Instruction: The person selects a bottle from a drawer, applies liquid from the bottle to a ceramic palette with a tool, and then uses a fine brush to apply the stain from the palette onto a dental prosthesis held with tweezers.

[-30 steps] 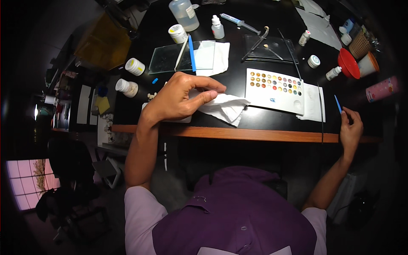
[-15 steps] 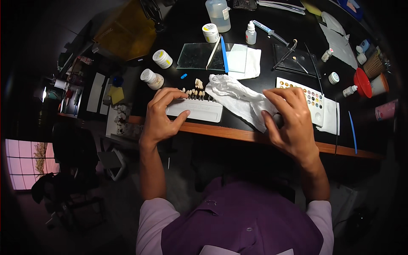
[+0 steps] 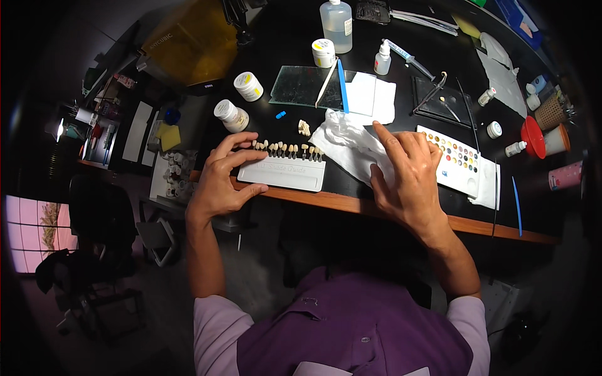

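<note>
Clearly, the left hand (image 3: 219, 178) is the nearer one to the white tray (image 3: 282, 175) of sample teeth (image 3: 291, 149), which lies just left of the frame's centre, by the front edge of the counter (image 3: 282, 128). The tray's long axis runs left to right, its right end slightly lower in the frame, so it stretches rightward from that grip. The left thumb sits by the lower edge and the fingers by the tooth row, spread apart; whether they pinch the tray cannot be told. Right of centre, the right hand (image 3: 414, 175) is over the crumpled cloth (image 3: 342, 141), its thumb and forefinger apart. The cloth lies between the tray and the paint palette (image 3: 461, 175).
</note>
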A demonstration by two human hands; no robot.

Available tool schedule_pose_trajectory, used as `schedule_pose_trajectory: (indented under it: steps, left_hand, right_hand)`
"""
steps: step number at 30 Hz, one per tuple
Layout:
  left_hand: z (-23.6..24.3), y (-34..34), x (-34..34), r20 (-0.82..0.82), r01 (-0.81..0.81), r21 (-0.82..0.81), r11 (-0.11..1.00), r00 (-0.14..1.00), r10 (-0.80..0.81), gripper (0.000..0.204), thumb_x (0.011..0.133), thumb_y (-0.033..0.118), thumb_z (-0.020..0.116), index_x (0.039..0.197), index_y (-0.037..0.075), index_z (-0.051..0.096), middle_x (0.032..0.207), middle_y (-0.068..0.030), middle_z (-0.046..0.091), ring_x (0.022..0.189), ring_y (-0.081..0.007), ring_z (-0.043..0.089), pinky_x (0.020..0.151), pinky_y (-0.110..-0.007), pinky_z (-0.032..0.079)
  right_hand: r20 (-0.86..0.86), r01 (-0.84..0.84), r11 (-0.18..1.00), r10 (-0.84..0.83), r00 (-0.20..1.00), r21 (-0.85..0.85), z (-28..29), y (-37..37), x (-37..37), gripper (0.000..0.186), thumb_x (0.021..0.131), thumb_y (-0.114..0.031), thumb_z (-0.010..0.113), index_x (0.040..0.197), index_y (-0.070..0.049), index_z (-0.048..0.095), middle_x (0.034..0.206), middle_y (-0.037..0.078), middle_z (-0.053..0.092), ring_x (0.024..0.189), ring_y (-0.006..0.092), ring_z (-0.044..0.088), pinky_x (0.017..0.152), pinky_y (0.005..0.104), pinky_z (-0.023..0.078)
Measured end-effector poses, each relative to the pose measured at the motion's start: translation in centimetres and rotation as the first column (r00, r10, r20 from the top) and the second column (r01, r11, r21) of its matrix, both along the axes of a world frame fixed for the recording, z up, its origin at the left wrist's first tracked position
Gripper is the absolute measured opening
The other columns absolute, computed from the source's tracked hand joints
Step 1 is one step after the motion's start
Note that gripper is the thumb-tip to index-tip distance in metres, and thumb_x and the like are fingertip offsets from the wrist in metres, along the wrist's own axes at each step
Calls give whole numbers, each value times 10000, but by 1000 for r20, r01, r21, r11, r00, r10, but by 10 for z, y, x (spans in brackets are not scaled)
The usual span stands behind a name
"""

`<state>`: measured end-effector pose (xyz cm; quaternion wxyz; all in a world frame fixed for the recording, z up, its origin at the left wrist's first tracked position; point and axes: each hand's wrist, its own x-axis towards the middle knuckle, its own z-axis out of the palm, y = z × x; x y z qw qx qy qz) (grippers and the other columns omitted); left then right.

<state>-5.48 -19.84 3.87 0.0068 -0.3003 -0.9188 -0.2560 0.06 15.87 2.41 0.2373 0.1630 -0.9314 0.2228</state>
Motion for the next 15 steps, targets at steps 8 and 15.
schedule_pose_trajectory:
  steps: [8, 15]
  left_hand:
    - [6, 4, -14, 158, 10, 84, 996, 987, -24, 876, 647, 205, 1003, 1448, 65, 677, 1411, -138, 639, 1237, -308, 655, 1090, -414, 536]
    - [11, 4, -24, 143, 92, -61, 994, 986, -82, 833, 559, 186, 952, 1329, 21, 683, 1238, -124, 613, 1137, -298, 645, 1028, -399, 532]
  right_hand:
    - [-199, -130, 989, 140, 970, 66, -9, -3, 3, 264, 837, -1, 725, 1089, -57, 780, 941, 62, 647, 942, 232, 634, 919, 454, 430]
    - [-13, -244, 970, 244, 970, 21, -23, -3, 14, 347, 747, -97, 803, 1086, -42, 748, 968, 89, 625, 929, 269, 622, 858, 443, 458]
